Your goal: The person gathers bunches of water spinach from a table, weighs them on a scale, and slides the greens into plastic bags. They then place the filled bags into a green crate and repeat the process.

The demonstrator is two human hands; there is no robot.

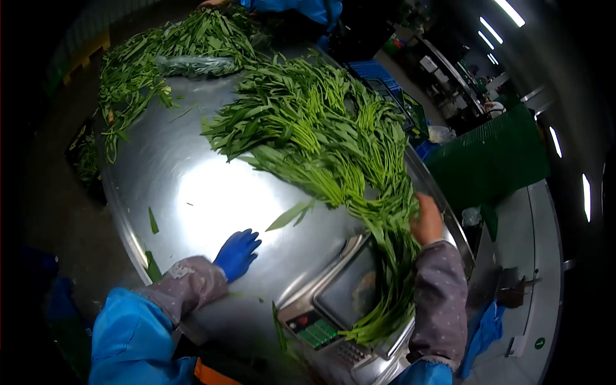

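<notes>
My left hand (237, 255), in a blue glove, lies over the bare metal table with its fingers stretched out and holds nothing. At the right, my bare right hand (428, 219) is curled against a bunch of water spinach (396, 256), its fingertips partly hidden among the leaves. That bunch reaches down over the pan (351, 292) of a digital scale, stems toward me. The scale's green display (318, 333) and keys face me. A large pile of water spinach (301, 122) spreads above, with stems bundled side by side. One loose leaf (287, 216) lies near my left hand.
More greens (205, 35) are heaped at the far left of the metal table (154, 186), with a clear plastic bag (196, 66) by them. Another person's blue sleeve (298, 8) shows at the far edge. Blue crates (375, 76) and a green panel (491, 157) stand to the right.
</notes>
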